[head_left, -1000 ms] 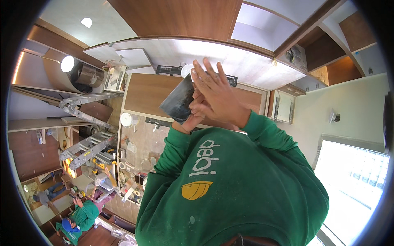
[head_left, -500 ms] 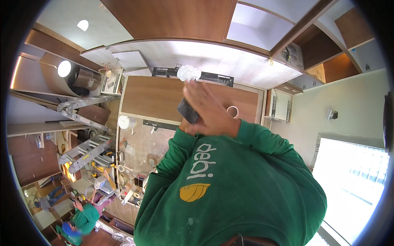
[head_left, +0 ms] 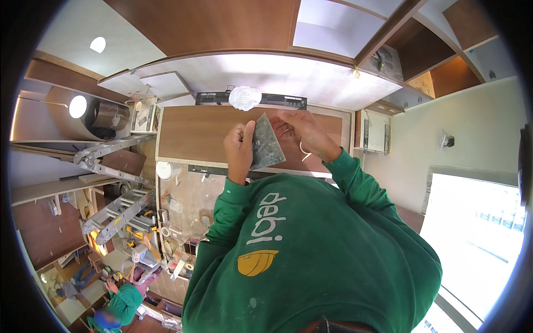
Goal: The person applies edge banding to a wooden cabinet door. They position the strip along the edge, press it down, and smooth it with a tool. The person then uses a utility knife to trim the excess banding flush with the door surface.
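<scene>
My left hand (head_left: 240, 145) is closed on the left edge of a flat grey plate (head_left: 267, 145) with mottled, whitish smears, its thumb along the upper side. The plate is tilted, with one corner pointing away from me. Just right of it, my right hand (head_left: 306, 133) has its fingers loosely bent and apart, holding nothing I can see. Its fingertips are close to the plate's edge; whether they touch it I cannot tell. A white ring (head_left: 305, 152) shows partly behind my right hand. Beyond the plate sits a lumpy white mass (head_left: 245, 98).
Beneath my hands lies a brown wood panel (head_left: 189, 136). A white round tub (head_left: 165, 170) stands at its left. Farther left are metal ladders (head_left: 117, 213), and a co-worker in a green top (head_left: 125, 305) is at the lower left. A bright window (head_left: 472, 238) is at right.
My right hand has lifted off the plate and moved right, its fingers now bent. The plate has turned its broad face into view, still in my left hand. The view has shifted slightly.
</scene>
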Demonstrator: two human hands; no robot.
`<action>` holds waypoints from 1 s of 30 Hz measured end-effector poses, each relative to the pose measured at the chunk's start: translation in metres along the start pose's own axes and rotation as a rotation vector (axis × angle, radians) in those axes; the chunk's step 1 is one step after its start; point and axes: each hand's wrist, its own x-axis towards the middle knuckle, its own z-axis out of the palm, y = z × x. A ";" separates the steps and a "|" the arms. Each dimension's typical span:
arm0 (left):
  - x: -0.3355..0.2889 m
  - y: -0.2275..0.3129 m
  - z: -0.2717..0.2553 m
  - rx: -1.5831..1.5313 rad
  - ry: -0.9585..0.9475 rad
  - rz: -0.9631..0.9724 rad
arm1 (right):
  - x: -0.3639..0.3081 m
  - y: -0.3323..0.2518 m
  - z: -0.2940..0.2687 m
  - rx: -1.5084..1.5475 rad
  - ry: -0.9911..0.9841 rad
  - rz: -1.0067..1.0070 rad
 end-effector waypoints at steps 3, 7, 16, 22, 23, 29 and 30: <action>0.002 0.019 -0.004 0.218 -0.033 0.078 | 0.001 -0.010 0.008 -0.245 0.045 -0.006; 0.000 0.031 -0.001 0.210 0.016 0.085 | 0.003 -0.012 0.016 -0.429 0.155 -0.077; 0.015 0.023 -0.017 0.150 0.221 0.093 | -0.005 0.015 0.011 -0.424 -0.060 -0.031; 0.018 0.016 -0.032 0.225 0.125 0.064 | 0.000 0.006 -0.003 -0.322 0.062 0.010; 0.015 0.014 -0.025 0.285 0.067 0.082 | 0.003 0.002 0.003 -0.272 0.155 -0.064; 0.033 -0.027 -0.028 0.337 0.262 0.138 | 0.003 0.050 -0.035 -0.529 -0.412 0.051; 0.039 -0.036 -0.040 0.321 0.308 0.116 | -0.005 0.058 -0.049 -0.578 -0.418 0.128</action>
